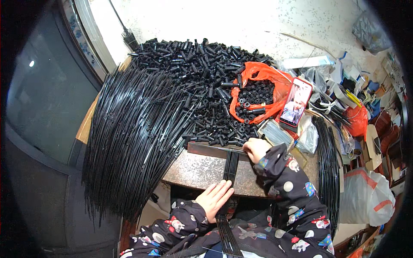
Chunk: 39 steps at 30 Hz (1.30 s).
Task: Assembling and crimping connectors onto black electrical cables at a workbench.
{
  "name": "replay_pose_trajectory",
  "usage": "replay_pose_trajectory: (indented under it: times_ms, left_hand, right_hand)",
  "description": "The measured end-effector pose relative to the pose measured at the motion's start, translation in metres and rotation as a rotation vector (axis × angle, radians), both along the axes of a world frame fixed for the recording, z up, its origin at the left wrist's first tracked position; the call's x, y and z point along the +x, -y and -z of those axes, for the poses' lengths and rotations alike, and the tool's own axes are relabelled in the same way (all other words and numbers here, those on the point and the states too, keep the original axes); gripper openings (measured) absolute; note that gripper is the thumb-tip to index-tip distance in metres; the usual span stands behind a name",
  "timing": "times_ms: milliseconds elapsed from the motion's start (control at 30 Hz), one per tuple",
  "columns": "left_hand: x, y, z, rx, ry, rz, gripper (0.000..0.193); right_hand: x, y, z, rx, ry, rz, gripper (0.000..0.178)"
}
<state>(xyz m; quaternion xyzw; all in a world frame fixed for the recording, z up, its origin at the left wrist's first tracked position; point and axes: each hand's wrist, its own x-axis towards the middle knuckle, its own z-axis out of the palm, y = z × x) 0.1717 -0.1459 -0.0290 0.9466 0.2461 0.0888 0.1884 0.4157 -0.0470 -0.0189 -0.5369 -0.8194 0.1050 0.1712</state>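
Observation:
A narrow row of thin black rods (231, 165) runs from a brown strip (206, 148) on the table down over the table's front edge into my lap. My left hand (214, 200) rests flat across these rods, fingers stretched out and side by side. At the right end of the strip, my right hand (257, 149) is closed, its fingers curled down; what they grip is hidden. Just beyond the strip lies a large heap of short black tubular pieces (185, 58). An orange-red plastic bag (282, 92) stands open there, with small black ring-like parts (257, 91) inside.
A big sheaf of long black rods (133, 142) covers the table's left side. Right of the heap, a phone (297, 101) leans upright near a clear box (275, 133) of thin pale pieces. More black rods (328, 176) lie at the right edge, beside a white bag (365, 198).

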Motion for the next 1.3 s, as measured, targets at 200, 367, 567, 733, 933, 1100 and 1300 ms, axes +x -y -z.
replay_pose_trajectory:
  times_ms: [200,367,567,733,933,1100,1300]
  left_hand:
    - [0.0,0.0,0.0,-0.001,-0.017,0.009,0.093]
    - [0.0,-0.002,-0.001,-0.007,-0.045,0.025,0.095]
    - [-0.001,-0.001,0.0,-0.008,-0.028,0.017,0.095]
    - [-0.001,-0.001,-0.001,-0.004,-0.04,0.021,0.093]
    - [0.0,-0.001,-0.002,-0.013,-0.054,0.019,0.095]
    - [0.0,-0.001,-0.003,-0.011,-0.057,0.017,0.096]
    - [0.001,0.0,0.002,0.005,-0.021,0.007,0.094]
  right_hand:
    - [0.001,0.0,-0.004,-0.049,-0.029,-0.014,0.016]
    - [-0.002,0.009,-0.007,-0.078,0.026,0.057,0.019]
    - [-0.003,0.011,-0.008,-0.069,0.04,0.081,0.02]
    - [0.004,0.004,-0.004,-0.028,-0.048,-0.024,0.021]
    - [0.012,-0.002,0.003,-0.014,-0.058,-0.068,0.019]
    - [0.007,-0.005,-0.004,-0.042,0.018,-0.062,0.018]
    - [-0.01,-0.002,-0.014,-0.061,0.101,0.002,0.015]
